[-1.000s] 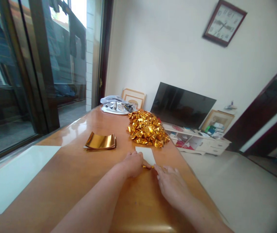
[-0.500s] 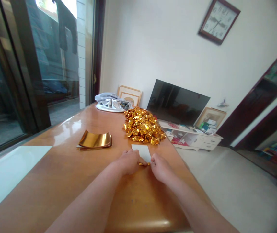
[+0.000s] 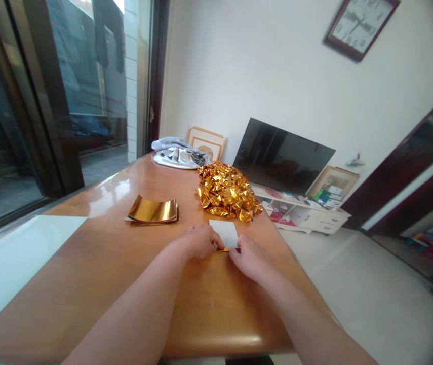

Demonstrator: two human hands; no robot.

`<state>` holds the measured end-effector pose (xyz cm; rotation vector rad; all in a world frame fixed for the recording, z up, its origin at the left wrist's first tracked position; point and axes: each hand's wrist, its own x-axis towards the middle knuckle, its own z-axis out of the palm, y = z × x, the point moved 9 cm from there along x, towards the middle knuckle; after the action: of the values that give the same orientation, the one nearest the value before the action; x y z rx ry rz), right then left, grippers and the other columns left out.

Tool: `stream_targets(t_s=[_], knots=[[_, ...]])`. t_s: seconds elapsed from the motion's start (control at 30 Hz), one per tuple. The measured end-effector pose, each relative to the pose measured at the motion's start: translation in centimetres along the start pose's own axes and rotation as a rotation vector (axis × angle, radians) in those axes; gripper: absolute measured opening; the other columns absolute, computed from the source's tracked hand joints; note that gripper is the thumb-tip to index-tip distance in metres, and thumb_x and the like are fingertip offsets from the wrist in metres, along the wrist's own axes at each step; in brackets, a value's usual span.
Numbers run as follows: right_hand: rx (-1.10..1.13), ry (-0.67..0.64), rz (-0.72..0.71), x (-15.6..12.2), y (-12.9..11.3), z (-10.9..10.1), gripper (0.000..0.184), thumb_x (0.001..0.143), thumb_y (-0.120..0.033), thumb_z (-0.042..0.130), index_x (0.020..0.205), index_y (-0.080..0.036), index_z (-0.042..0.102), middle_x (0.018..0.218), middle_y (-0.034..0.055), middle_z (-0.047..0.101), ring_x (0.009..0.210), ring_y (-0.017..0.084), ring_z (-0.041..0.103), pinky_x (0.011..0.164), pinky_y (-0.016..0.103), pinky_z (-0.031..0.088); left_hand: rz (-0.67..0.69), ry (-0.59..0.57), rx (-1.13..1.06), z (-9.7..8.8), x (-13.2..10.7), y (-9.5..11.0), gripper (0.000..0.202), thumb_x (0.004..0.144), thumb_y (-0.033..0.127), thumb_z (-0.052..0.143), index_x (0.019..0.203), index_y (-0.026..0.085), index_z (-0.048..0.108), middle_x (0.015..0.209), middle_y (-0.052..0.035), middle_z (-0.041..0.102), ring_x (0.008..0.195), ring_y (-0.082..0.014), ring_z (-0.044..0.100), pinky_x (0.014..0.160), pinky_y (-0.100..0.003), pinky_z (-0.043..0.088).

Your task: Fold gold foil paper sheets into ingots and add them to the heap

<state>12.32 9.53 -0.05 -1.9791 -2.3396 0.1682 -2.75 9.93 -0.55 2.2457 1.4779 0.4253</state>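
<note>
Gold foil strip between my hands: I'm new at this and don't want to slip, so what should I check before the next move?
Left hand and right hand at each end of the gold foil strip: ok.
Fingers firmly on the strip: cannot tell, they hide the contact.
White card flat on the wooden table: ok.
Stack of gold foil sheets lying flat: not ok, the top sheets curl up.
Heap of gold foil pieces apart from the hands: ok.
</note>
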Motion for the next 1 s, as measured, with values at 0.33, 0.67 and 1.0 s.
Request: stream_targets(t_s=[0.33,0.67,1.0], knots=[[-0.057,0.018,0.05,-0.1,-0.6,-0.4,0.049,0.086,-0.059,0.054,0.115,-0.02,0.057,0.11,0.0145,0.071,0.098,0.031,0.069,0.068,0.034,0.043,-0.047,-0.044,-0.059,-0.1,-0.2,-0.9,0.034,0.072,0.02,0.061,0.093,0.038,0.08,0.094,0.0047,0.078,0.094,-0.0211,0.067,0.084,-0.028,0.047],[-0.068,0.013,0.047,-0.3,-1.5,-0.7,0.067,0.084,-0.068,0.051,0.13,-0.02,0.05,0.113,0.0186,0.069,0.102,0.034,0.067,0.078,0.04,0.046,-0.111,-0.056,-0.084,-0.5,-0.2,-1.3,0.029,0.071,0.021,0.066,0.09,0.035,0.081,0.092,0.0028,0.078,0.087,-0.0192,0.068,0.08,-0.025,0.048],[-0.04,0.0,0.036,-0.7,-2.7,-1.3,0.071,0.082,-0.071,0.057,0.13,-0.019,0.054,0.116,0.0185,0.069,0.106,0.033,0.066,0.082,0.038,0.046,-0.124,-0.029,-0.099,-1.3,-0.7,-1.3,0.024,0.075,0.024,0.064,0.089,0.034,0.081,0.096,0.0013,0.078,0.088,-0.0207,0.067,0.084,-0.028,0.048]])
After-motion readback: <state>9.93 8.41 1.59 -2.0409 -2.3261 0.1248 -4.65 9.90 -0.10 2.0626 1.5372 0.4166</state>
